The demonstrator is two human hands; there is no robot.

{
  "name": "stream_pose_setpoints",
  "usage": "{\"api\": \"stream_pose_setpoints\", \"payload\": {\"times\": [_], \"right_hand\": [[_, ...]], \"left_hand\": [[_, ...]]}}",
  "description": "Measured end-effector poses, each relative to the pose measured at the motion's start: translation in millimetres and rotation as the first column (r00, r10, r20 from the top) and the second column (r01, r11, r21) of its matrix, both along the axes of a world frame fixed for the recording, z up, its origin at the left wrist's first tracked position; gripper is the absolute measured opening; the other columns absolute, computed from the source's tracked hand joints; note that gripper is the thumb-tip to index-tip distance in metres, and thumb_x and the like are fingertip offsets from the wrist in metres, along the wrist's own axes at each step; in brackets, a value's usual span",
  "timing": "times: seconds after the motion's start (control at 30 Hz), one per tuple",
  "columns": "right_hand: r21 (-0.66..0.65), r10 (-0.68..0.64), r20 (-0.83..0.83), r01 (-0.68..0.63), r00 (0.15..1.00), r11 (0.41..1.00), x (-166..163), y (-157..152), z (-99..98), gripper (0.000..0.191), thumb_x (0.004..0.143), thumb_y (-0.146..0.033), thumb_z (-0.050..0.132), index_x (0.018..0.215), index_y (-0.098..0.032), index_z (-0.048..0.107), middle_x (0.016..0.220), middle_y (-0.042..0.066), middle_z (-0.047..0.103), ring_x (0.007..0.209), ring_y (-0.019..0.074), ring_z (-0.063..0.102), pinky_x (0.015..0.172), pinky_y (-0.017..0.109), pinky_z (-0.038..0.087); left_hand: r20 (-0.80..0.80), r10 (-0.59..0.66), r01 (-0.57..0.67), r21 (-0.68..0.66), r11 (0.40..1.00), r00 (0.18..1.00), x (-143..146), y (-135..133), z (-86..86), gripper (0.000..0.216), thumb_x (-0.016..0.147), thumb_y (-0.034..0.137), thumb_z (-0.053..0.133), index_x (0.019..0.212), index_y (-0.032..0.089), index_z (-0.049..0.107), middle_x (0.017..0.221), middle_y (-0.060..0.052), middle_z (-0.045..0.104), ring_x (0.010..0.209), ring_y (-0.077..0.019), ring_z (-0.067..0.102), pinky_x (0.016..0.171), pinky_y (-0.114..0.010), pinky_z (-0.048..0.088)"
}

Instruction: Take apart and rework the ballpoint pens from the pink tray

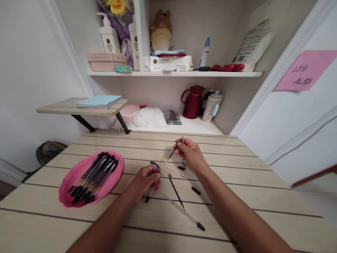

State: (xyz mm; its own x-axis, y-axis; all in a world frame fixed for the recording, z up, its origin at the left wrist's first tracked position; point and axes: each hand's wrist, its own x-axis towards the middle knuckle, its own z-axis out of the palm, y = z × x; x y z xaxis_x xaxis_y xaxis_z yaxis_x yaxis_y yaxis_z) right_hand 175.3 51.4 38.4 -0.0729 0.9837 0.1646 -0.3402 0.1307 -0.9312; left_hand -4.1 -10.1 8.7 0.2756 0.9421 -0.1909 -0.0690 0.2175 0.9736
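My left hand [149, 179] is closed around a black-capped pen [152, 191], its clear barrel slanting down to a black end. Between the fingertips of my right hand [190, 153] is a thin ink refill [172, 153], dark with a yellowish lower end. Below and between the hands, another dark refill [176, 191] lies on the table beside an empty clear pen barrel [181, 209] with a black end. Near my right wrist are a black pen cap [195, 190], a smaller black piece [181, 168] and a small silvery tip [183, 175].
A pink tray [119, 172] full of black pens [96, 177] stands on the slatted table at left. Behind it, a raised wooden stand [60, 105] carries blue paper [101, 100]. A red jug [194, 102] and a lidded cup [212, 106] stand at the back.
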Motion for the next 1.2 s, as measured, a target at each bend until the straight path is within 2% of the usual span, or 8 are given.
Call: {"api": "stream_pose_setpoints", "payload": {"times": [0.4,0.7,0.97,1.2], "right_hand": [[0.045,-0.001,0.027,0.0,1.0,0.999,-0.8,-4.7,4.5,0.017,0.069,-0.029,0.057,0.08,-0.015,0.053,0.071,0.001,0.061,0.05,0.0075,0.056,0.047,0.02,0.042],[0.085,-0.021,0.012,0.02,1.0,0.996,2.2,-7.8,11.4,0.016,0.071,-0.029,0.054,0.079,-0.016,0.052,0.071,0.001,0.06,0.05,0.0077,0.054,0.047,0.02,0.043],[0.167,-0.042,0.036,0.035,0.998,0.985,-0.1,-15.2,18.1,0.014,0.074,-0.029,0.051,0.081,-0.017,0.051,0.072,0.001,0.058,0.05,0.0072,0.053,0.048,0.021,0.042],[0.234,-0.102,0.085,0.079,0.991,0.969,-2.4,-21.6,23.1,0.013,0.076,-0.029,0.048,0.081,-0.017,0.049,0.075,0.001,0.057,0.052,0.0078,0.052,0.049,0.022,0.042]], "left_hand": [[-0.013,0.037,-0.037,0.021,0.999,0.999,2.2,-0.2,-0.3,0.016,0.064,0.028,0.06,0.066,0.015,0.051,0.049,0.004,0.052,0.041,-0.006,0.045,0.043,-0.019,0.033],[0.0,0.148,-0.146,0.126,0.981,0.989,2.4,-2.3,5.5,0.021,0.059,0.027,0.065,0.071,0.016,0.052,0.055,0.005,0.051,0.047,-0.0068,0.046,0.046,-0.02,0.037],[0.027,0.139,-0.141,0.174,0.974,0.99,0.2,-0.7,1.4,0.021,0.059,0.025,0.066,0.071,0.015,0.051,0.055,0.005,0.05,0.047,-0.0067,0.046,0.046,-0.02,0.038],[0.019,0.159,-0.16,0.178,0.971,0.987,1.1,-2.6,8.3,0.02,0.058,0.025,0.066,0.069,0.015,0.052,0.053,0.005,0.05,0.046,-0.0063,0.044,0.045,-0.019,0.036]]}}
